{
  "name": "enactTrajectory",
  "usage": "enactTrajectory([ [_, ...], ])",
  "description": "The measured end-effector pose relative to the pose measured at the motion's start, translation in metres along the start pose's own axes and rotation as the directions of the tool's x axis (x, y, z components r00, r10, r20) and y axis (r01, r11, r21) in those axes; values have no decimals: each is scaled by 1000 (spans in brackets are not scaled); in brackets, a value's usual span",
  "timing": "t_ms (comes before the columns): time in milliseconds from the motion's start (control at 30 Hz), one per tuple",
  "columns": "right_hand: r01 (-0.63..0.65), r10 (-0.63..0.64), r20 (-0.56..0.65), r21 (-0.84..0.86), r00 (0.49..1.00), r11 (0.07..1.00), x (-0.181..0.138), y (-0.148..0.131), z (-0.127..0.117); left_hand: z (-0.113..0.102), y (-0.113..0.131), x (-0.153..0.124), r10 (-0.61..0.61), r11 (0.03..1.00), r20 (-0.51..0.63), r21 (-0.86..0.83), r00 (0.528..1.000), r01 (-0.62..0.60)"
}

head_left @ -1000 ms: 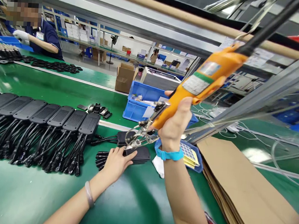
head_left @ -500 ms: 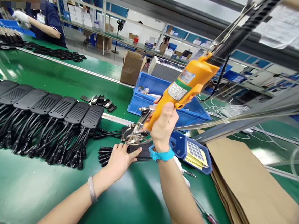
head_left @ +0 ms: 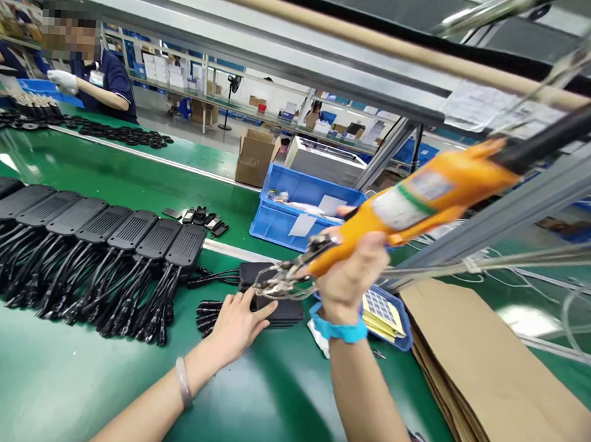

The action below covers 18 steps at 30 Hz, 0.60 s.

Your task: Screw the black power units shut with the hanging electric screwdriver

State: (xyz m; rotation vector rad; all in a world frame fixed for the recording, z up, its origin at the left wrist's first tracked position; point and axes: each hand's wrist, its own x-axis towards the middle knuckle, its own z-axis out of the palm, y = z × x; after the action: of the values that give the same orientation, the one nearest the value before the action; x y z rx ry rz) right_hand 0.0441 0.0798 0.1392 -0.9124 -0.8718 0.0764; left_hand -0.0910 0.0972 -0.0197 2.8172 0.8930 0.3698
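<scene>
My right hand (head_left: pixel 353 271) is closed round an orange electric screwdriver (head_left: pixel 427 196) that hangs from a black cable above. Its metal tip (head_left: pixel 282 281) points down and left at a black power adapter (head_left: pixel 283 308) lying on the green belt. My left hand (head_left: pixel 236 324) rests flat on that adapter, fingers stretched out and pressing it down. A bunch of black cable plugs (head_left: pixel 207 312) sticks out to the left of this hand.
A row of several black adapters (head_left: pixel 99 226) with cables lies to the left. A blue bin (head_left: pixel 301 211) stands behind; a small blue tray (head_left: pixel 387 316) and brown cardboard sheets (head_left: pixel 491 380) lie to the right. Another person (head_left: pixel 91 75) works at the far left.
The screwdriver has tilted flatter, its body swinging to the right, while my right hand moved slightly right. My left hand stays on the adapter.
</scene>
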Motion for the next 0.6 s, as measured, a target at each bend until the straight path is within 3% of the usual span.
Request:
enactTrajectory([
  [100,51,-53,-75,-30,996,998,16,-28,-4,6,-3,1,8,997,-90,-74,996,-14],
  [200,24,-25,-37,-25,999,999,20,-37,-6,16,-7,5,-50,973,-186,-230,981,6],
  [367,-88,89,64,-18,994,996,-2,-15,-7,27,-12,10,-167,910,-253,-411,953,50],
  [600,-135,134,94,5,986,991,-24,8,-8,31,-13,9,-161,908,-281,-418,946,30],
])
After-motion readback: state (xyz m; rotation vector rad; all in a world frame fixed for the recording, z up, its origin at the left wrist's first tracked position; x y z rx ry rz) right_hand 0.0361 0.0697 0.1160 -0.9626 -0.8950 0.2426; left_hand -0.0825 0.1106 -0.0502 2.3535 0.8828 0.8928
